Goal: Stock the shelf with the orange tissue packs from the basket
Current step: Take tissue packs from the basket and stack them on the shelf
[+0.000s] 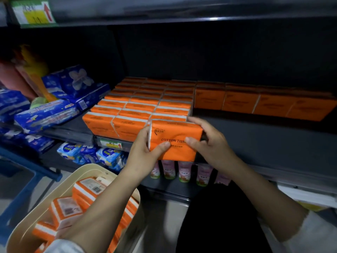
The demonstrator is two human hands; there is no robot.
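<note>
An orange tissue pack (175, 133) marked "COTTON TISSUE" is held upright at the front edge of the dark shelf (255, 136). My left hand (144, 152) grips its left end and my right hand (207, 141) grips its right end, thumbs on the front face. Directly behind it stand rows of orange packs (144, 105) on the shelf. A second row of orange packs (255, 102) lines the back right. The cream basket (60, 187) at lower left holds several more orange packs (65, 210), partly hidden by my left forearm.
Blue wrapped packs (47, 115) lie on the shelf to the left. Small pink bottles (184, 170) and blue-white packs (107, 156) sit on the lower shelf. A blue frame (31, 163) stands at the left. Bare shelf surface lies to the right of my hands.
</note>
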